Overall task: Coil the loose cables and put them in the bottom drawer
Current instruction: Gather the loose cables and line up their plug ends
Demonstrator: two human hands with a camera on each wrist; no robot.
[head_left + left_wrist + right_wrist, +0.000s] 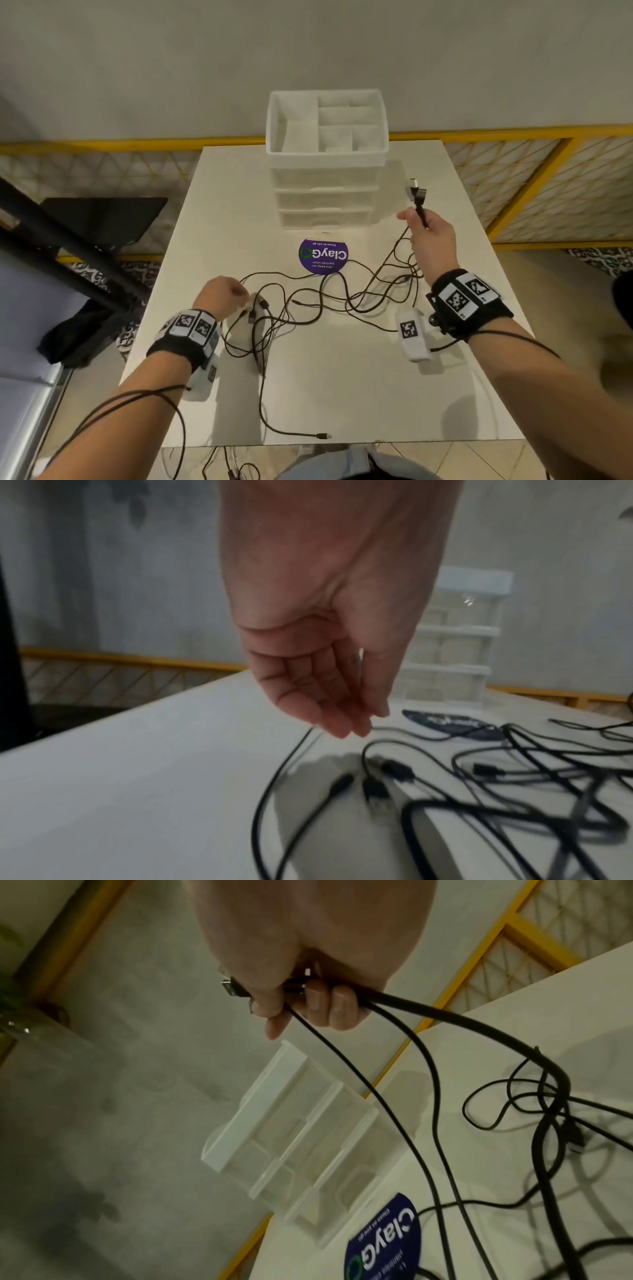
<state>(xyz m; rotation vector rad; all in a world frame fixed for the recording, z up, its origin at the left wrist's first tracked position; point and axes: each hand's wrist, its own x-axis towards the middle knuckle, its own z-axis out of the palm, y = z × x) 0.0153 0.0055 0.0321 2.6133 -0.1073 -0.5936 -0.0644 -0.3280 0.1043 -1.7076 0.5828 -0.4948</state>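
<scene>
Cables, thin black tangled ones (308, 301), sprawled uncoiled from near edge to mid white table (342, 394). Left hand (322, 669) hovering, fingers relaxed, holding nothing. Right hand (433, 236) gripping plug ends. Clear plastic drawer unit (325, 202) at far edge, bottom drawer closed. Nearly everything left.

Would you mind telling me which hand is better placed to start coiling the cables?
Left: the right hand already grips the cable ends, while the left hand hangs free above the loose cables.
</scene>
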